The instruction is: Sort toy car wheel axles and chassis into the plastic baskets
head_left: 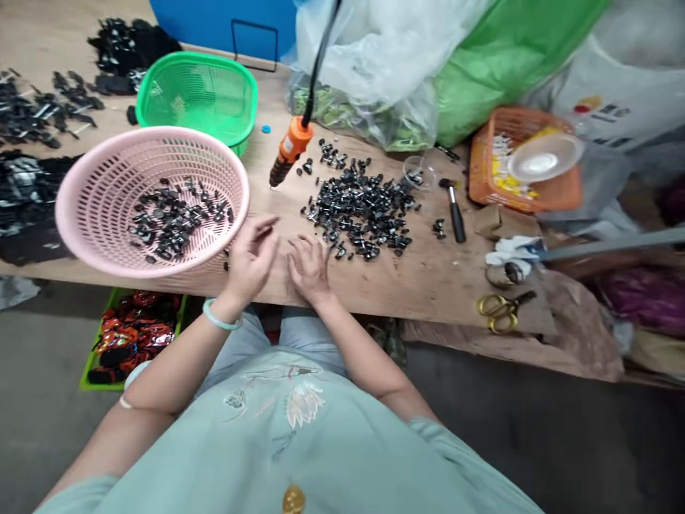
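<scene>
My left hand (253, 258) is beside the right rim of a pink plastic basket (75, 207), its fingers loosely stretched out with nothing visible in them. Spread on the wooden tabletop, the fingers of my right hand (310, 268) hold nothing. Just beyond it lies a heap of small black parts with shiny metal bits (364, 207). More of the same parts (179, 218) lie in the bottom of the pink basket. Above the table an orange and black electric screwdriver (289, 151) hangs from a cord, its tip near the wood between basket and heap.
Behind the pink basket stands a green basket (200, 93). To the right are a hammer (454, 210), gold-handled scissors (503, 310) and an orange basket (479, 175) of yellow and white pieces. Plastic bags (385, 57) line the back. A green crate (88, 375) sits below the table.
</scene>
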A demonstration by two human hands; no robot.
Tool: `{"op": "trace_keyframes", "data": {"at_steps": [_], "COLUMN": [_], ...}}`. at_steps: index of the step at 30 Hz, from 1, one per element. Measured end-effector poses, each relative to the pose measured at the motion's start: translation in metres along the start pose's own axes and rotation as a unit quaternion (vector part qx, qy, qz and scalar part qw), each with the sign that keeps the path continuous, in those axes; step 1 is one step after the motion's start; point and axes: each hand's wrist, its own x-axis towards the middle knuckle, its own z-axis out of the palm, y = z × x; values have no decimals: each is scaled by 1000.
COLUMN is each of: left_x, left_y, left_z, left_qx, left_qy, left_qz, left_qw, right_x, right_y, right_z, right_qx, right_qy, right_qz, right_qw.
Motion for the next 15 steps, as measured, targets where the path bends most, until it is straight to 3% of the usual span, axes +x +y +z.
{"op": "trace_keyframes", "data": {"at_steps": [3,7,11,15], "left_x": [-3,8,16,16], "left_y": [-32,-65,-69,-69], "left_z": [57,104,114,106], "left_qx": [75,190,222,209], "left_qy": [-168,-250,-233,-192], "left_qz": [-14,-29,-3,-4], "left_qw": [983,949,947,959], "right_x": [-22,-38,-50,-43], "right_y": [55,106,121,129], "right_z": [-31,-60,-66,-76], "right_qx": [-50,-80,-8,35], "right_qy": [33,29,-6,67], "right_qz": [109,217,168,168], "right_qw": [992,972,986,983]}}
